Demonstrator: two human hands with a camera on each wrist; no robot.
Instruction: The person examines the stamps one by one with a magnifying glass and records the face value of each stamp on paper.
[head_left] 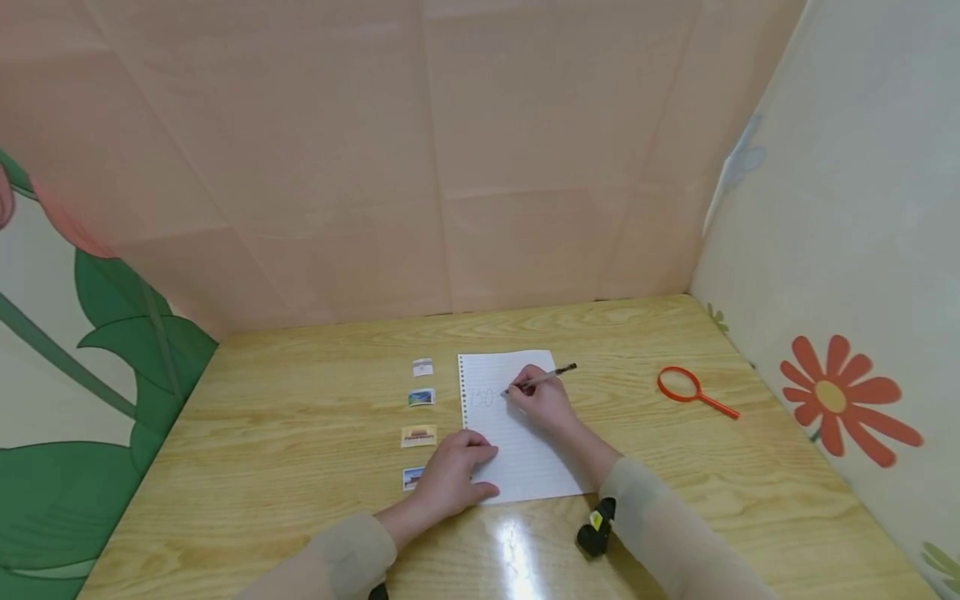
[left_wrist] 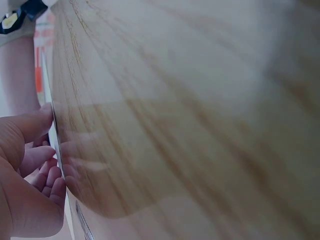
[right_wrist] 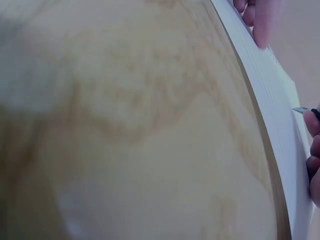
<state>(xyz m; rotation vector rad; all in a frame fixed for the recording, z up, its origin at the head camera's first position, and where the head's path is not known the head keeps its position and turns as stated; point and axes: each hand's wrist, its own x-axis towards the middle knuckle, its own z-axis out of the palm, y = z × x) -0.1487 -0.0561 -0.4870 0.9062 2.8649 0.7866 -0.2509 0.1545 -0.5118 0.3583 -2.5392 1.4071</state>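
Note:
A lined sheet of paper (head_left: 517,475) with punched holes down its left edge lies on the wooden table. My right hand (head_left: 544,403) pinches a pen (head_left: 555,372), its tip at the paper just right of some faint handwritten digits (head_left: 482,398). In the right wrist view the pen tip (right_wrist: 300,109) meets the sheet. With fingers spread, my left hand (head_left: 454,475) rests on the paper's lower left part. It partly covers the lowest of several small picture stamps, the blue one (head_left: 412,477). Above it in a column are a yellow stamp (head_left: 418,436), a blue-green stamp (head_left: 422,397) and a pale stamp (head_left: 423,367).
A red magnifying glass (head_left: 699,392) lies on the table to the right of the paper. Pinkish cloth (head_left: 450,167) hangs behind the table (head_left: 300,417), and a flower-printed panel (head_left: 832,250) stands along the right side.

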